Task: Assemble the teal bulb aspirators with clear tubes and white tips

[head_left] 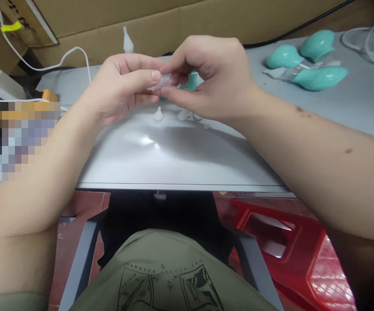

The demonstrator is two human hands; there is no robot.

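Observation:
A small clear plastic tube-like piece [164, 81] is pinched between both hands above the table. My left hand [125, 82] grips its left part between thumb and fingers. At the other end, my right hand [209, 77] closes its thumb and fingertips on it. A teal part [190, 81] shows behind the right fingers, mostly hidden; I cannot tell whether it is held. Below the hands lie a small white funnel-shaped tip [158, 114] and several similar pale pieces [183, 115]. Behind my left hand stands a white pointed nozzle [128, 41].
Several glossy teal bulb-shaped parts [319, 78] with clear pieces lie at the table's back right, near a coiled cable [368, 49]. A white charger plug [3, 84] and cord are at the left. Cardboard [174, 26] walls the back; a red stool [287, 255] stands below right.

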